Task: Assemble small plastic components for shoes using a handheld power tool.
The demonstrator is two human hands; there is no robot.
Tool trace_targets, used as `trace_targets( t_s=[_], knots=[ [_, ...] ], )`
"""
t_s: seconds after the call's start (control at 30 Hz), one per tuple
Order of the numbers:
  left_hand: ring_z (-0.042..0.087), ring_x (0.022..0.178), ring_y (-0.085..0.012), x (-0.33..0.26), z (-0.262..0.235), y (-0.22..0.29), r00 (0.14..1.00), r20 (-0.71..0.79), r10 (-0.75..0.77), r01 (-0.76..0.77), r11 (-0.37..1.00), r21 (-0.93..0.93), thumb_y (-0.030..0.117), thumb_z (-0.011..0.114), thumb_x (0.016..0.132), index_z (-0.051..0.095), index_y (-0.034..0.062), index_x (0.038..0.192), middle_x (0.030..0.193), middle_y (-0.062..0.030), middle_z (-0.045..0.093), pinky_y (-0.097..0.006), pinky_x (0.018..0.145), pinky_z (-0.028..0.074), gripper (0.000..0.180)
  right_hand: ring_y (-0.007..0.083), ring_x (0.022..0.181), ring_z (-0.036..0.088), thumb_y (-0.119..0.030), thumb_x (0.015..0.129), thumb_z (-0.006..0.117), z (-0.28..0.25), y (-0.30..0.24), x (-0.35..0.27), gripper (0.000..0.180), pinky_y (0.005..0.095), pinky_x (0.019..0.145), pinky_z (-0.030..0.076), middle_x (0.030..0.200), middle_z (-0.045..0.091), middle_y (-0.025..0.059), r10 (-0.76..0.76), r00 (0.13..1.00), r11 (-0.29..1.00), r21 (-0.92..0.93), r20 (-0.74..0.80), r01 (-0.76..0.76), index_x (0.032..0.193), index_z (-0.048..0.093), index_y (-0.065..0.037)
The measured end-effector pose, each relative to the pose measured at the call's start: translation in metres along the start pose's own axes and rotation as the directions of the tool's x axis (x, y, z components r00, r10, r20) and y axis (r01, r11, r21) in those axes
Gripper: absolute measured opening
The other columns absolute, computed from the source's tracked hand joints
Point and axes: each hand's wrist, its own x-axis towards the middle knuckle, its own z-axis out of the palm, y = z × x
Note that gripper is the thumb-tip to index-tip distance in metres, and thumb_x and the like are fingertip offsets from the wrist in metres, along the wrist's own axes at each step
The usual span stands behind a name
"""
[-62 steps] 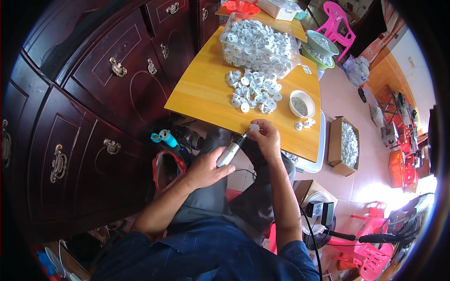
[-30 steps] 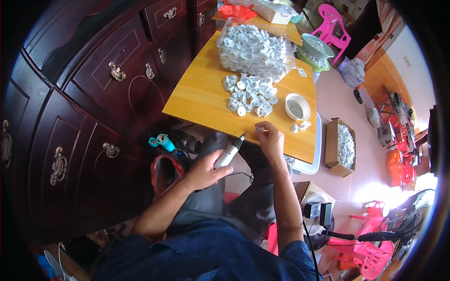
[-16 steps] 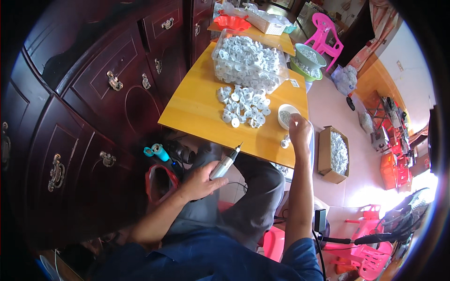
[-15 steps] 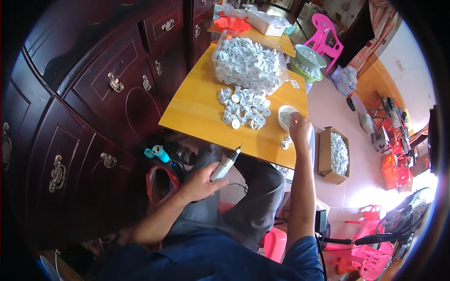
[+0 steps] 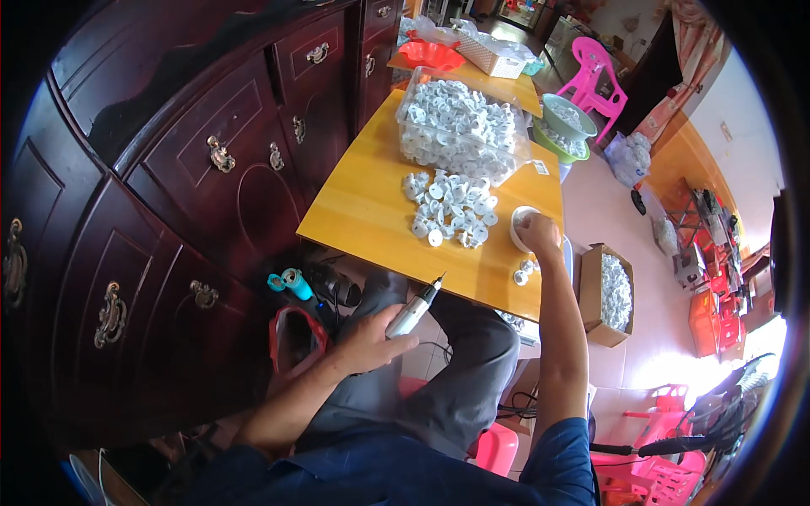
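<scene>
My left hand (image 5: pixel 371 339) is wrapped round a grey pen-shaped electric screwdriver (image 5: pixel 412 318), its thin bit pointing up and away over the near table edge. At the table's right side, my right hand (image 5: pixel 542 234) dips into a small white bowl (image 5: pixel 515 233), fingers curled together. The hand hides most of what lies in the bowl and its own fingertips. Just nearer than the bowl are a few small white round parts (image 5: pixel 521 277). A loose heap of white plastic parts with round discs (image 5: pixel 454 208) lies mid-table, left of the bowl.
Behind the heap stands a clear plastic bin (image 5: pixel 506 169) full of similar white parts on the yellow table (image 5: pixel 354 211). Dark cabinets (image 5: pixel 211 194) line the left. On the floor at right sits a cardboard box (image 5: pixel 593 295) of white pieces. Farther back are stacked basins (image 5: pixel 564 152).
My right hand has gone from the bowl's right edge down into the bowl. My left hand keeps the screwdriver in much the same pose. The whole view has shifted slightly.
</scene>
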Motion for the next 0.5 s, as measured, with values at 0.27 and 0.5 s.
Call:
trace_targets(
  t_s=[0.27, 0.5],
  knots=[
    [0.059, 0.054, -0.0121, -0.001, 0.001, 0.004, 1.0, 0.02, -0.009, 0.01, 0.999, -0.036, 0.034, 0.073, 0.084, 0.057, 0.0028, 0.126, 0.077, -0.0038, 0.064, -0.028, 0.054, 0.05, 0.055, 0.0316, 0.083, 0.07, -0.019, 0.075, 0.067, -0.001, -0.003, -0.008, 0.013, 0.0411, 0.077, 0.055, 0.085, 0.073, 0.0122, -0.051, 0.991, 0.978, 0.194, -0.127, 0.075, 0.085, 0.074, -0.013],
    [0.057, 0.053, -0.0107, -0.001, 0.002, 0.004, 0.999, 0.032, -0.017, 0.019, 0.998, -0.057, 0.031, 0.074, 0.084, 0.057, 0.0021, 0.125, 0.074, -0.0023, 0.061, -0.028, 0.052, 0.048, 0.053, 0.0305, 0.082, 0.07, -0.018, 0.076, 0.067, 0.011, 0.003, -0.006, 0.014, 0.0403, 0.077, 0.054, 0.086, 0.073, 0.0131, -0.042, 0.973, 0.939, 0.323, -0.228, 0.116, 0.086, 0.073, -0.01]
  ],
)
